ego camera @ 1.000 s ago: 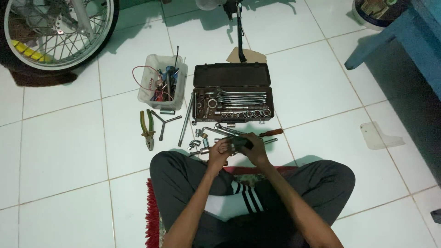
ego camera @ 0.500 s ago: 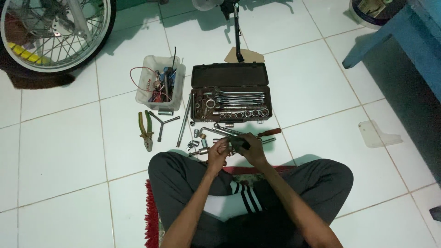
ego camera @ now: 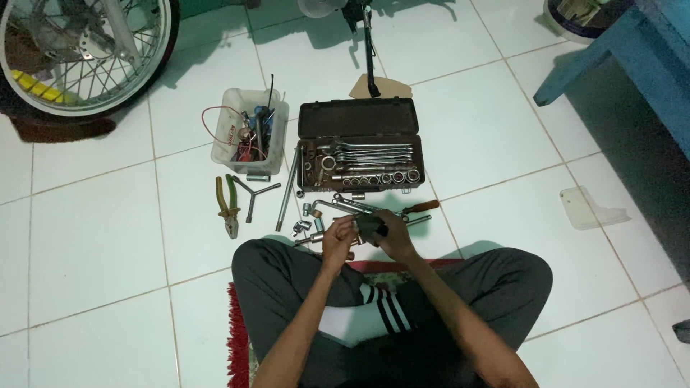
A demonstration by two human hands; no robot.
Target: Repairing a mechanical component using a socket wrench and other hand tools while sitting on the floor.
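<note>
I sit cross-legged on a white tiled floor. My left hand (ego camera: pixel 336 241) and my right hand (ego camera: pixel 392 236) meet above my knees and together hold a small dark metal part (ego camera: pixel 371 227). Fingers of both hands wrap around it, so its shape is hard to make out. Just beyond my hands lie loose sockets (ego camera: pixel 305 226), a ratchet handle (ego camera: pixel 345 206) and a red-handled screwdriver (ego camera: pixel 415 208). An open brown tool case (ego camera: pixel 357 118) with spanners and a row of sockets stands further out.
A clear plastic tub (ego camera: pixel 248 129) of small tools and red wire sits left of the case. Pliers (ego camera: pixel 228 206), a Y-shaped wrench (ego camera: pixel 253 195) and a long bar (ego camera: pixel 287 190) lie nearby. A motorcycle wheel (ego camera: pixel 79 50) is far left, a kickstand (ego camera: pixel 369 57) ahead, blue furniture (ego camera: pixel 632 65) at right.
Both hands stay together on the small dark part with only slight finger movement. The view has shifted a little.
</note>
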